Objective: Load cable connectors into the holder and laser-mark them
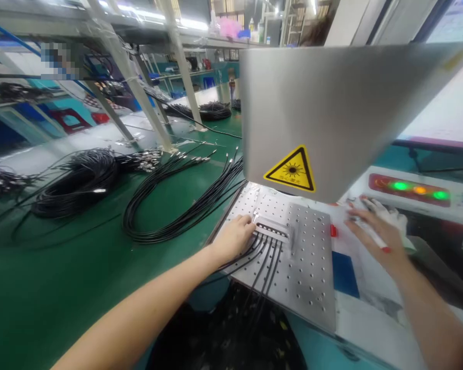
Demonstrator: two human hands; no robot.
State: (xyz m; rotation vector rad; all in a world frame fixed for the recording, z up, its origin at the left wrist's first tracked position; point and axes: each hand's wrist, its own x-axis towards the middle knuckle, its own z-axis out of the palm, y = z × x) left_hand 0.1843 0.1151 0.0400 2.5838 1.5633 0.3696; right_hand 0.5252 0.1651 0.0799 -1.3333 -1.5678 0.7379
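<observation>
My left hand [235, 237] rests at the left end of a small metal fixture [272, 229] on a perforated metal plate [312, 267], its fingers bent against the fixture's edge. What its fingertips hold, if anything, is hidden. Several black cables [269, 257] run from the fixture toward the plate's front edge. On the right, my right hand [378, 234] is slightly blurred and has a white pen with a red end [373, 237] in its fingers. It is beside a whitish cloth or glove [393, 218], near a panel with lit green and orange lights [409, 190].
A grey machine housing [312, 103] with a yellow laser warning triangle [292, 169] overhangs the plate. Coiled black cables [146, 205] lie on the green table [81, 272] to the left, under shelf posts. A blue pad [345, 274] and a red object [334, 230] sit right of the plate.
</observation>
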